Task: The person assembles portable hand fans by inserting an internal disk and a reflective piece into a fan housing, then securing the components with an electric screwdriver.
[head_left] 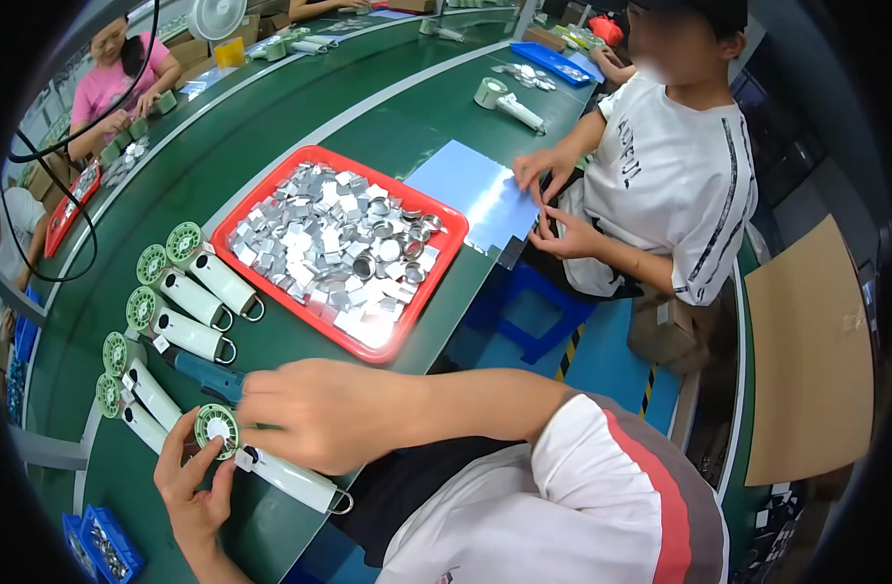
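Observation:
A small handheld fan lies at the near table edge, with a round green fan head (212, 422) and a glossy white handle (292, 479) ending in a metal loop. My left hand (195, 482) pinches the fan head between thumb and fingers. Above the handle is my right hand (315, 414), its fingers bent and slightly blurred. Those fingertips meet the rear end of a teal power screwdriver (204, 374), whose tip points away to the left. Whether they grip it cannot be made out. Several similar fans (188, 331) lie in a row beyond my left hand.
A red tray (395, 352) heaped with small silvery metal pieces stands ahead on the green table (368, 131). Beyond it lies a bluish sheet (456, 190). A co-worker in a white shirt (650, 185) sits at the right. Blue bins (110, 545) stand at lower left.

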The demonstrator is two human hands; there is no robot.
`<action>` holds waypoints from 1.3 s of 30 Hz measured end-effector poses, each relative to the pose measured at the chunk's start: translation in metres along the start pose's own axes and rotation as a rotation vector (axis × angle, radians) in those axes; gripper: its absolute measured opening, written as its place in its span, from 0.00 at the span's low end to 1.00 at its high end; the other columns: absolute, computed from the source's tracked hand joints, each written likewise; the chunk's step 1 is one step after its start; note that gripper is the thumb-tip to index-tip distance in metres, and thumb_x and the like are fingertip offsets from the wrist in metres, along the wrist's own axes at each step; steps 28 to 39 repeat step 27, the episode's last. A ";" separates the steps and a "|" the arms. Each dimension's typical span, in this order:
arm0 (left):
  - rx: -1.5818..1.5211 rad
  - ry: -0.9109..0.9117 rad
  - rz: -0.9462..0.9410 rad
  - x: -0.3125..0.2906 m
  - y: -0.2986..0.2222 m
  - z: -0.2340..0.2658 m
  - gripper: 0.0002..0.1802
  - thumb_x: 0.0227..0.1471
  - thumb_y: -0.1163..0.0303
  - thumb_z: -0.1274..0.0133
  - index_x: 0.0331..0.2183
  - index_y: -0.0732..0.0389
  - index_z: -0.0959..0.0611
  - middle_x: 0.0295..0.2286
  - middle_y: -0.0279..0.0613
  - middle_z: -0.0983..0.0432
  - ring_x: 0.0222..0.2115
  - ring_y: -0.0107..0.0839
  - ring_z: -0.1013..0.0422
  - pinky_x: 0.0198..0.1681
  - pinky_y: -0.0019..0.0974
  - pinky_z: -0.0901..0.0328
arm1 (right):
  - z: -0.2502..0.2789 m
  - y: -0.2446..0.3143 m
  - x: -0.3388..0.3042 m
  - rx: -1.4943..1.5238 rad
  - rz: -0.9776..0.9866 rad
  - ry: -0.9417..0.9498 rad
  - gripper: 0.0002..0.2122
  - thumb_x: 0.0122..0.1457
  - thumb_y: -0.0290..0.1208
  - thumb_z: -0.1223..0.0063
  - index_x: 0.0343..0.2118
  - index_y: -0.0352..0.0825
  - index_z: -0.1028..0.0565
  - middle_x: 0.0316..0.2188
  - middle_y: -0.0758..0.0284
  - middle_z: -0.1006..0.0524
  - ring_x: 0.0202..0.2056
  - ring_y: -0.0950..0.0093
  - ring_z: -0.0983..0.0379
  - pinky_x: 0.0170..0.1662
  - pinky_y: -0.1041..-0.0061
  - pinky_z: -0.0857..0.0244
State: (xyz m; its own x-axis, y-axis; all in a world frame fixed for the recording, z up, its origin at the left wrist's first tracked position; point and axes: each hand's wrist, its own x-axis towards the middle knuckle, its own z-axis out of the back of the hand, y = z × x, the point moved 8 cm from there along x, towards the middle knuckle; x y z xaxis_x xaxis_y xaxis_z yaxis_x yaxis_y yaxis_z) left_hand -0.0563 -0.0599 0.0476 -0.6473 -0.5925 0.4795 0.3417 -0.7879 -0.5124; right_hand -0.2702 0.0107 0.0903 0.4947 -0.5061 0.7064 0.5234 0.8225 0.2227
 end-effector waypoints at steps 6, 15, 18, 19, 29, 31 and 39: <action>0.010 0.014 0.008 -0.001 0.000 0.004 0.21 0.43 0.80 0.30 0.44 0.64 0.09 0.56 0.62 0.19 0.47 0.51 0.17 0.46 0.43 0.23 | 0.109 -0.021 -0.114 -0.383 -0.246 -0.166 0.17 0.49 0.16 0.34 0.44 0.31 0.14 0.33 0.63 0.16 0.29 0.64 0.20 0.31 0.66 0.23; 0.001 0.024 0.013 -0.001 0.005 0.003 0.21 0.43 0.80 0.31 0.44 0.64 0.09 0.56 0.63 0.19 0.47 0.50 0.17 0.46 0.42 0.23 | 0.208 -0.096 -0.236 -0.706 -0.578 -0.033 0.13 0.58 0.20 0.29 0.46 0.31 0.14 0.41 0.61 0.14 0.42 0.60 0.16 0.49 0.63 0.21; -0.008 0.024 0.012 0.000 0.003 0.003 0.21 0.43 0.81 0.32 0.44 0.65 0.09 0.56 0.64 0.19 0.47 0.49 0.17 0.47 0.42 0.23 | 0.203 -0.107 -0.234 -0.672 -0.577 0.021 0.16 0.58 0.24 0.28 0.50 0.33 0.15 0.48 0.62 0.14 0.47 0.60 0.16 0.51 0.64 0.22; -0.009 0.027 0.013 0.000 0.004 0.002 0.21 0.43 0.81 0.32 0.44 0.65 0.09 0.56 0.64 0.19 0.47 0.49 0.17 0.47 0.42 0.23 | 0.199 -0.112 -0.235 -0.647 -0.588 0.073 0.18 0.58 0.25 0.27 0.52 0.34 0.16 0.50 0.62 0.15 0.48 0.60 0.16 0.53 0.63 0.22; -0.033 0.028 0.019 -0.003 0.007 0.002 0.21 0.44 0.81 0.33 0.44 0.65 0.09 0.57 0.65 0.19 0.48 0.49 0.17 0.48 0.42 0.22 | 0.191 -0.130 -0.244 -0.565 -0.651 0.197 0.20 0.59 0.28 0.27 0.54 0.36 0.17 0.53 0.63 0.15 0.52 0.61 0.17 0.56 0.62 0.23; -0.033 0.028 0.019 -0.003 0.007 0.002 0.21 0.44 0.81 0.33 0.44 0.65 0.09 0.57 0.65 0.19 0.48 0.49 0.17 0.48 0.42 0.22 | 0.191 -0.130 -0.244 -0.565 -0.651 0.197 0.20 0.59 0.28 0.27 0.54 0.36 0.17 0.53 0.63 0.15 0.52 0.61 0.17 0.56 0.62 0.23; -0.033 0.028 0.019 -0.003 0.007 0.002 0.21 0.44 0.81 0.33 0.44 0.65 0.09 0.57 0.65 0.19 0.48 0.49 0.17 0.48 0.42 0.22 | 0.191 -0.130 -0.244 -0.565 -0.651 0.197 0.20 0.59 0.28 0.27 0.54 0.36 0.17 0.53 0.63 0.15 0.52 0.61 0.17 0.56 0.62 0.23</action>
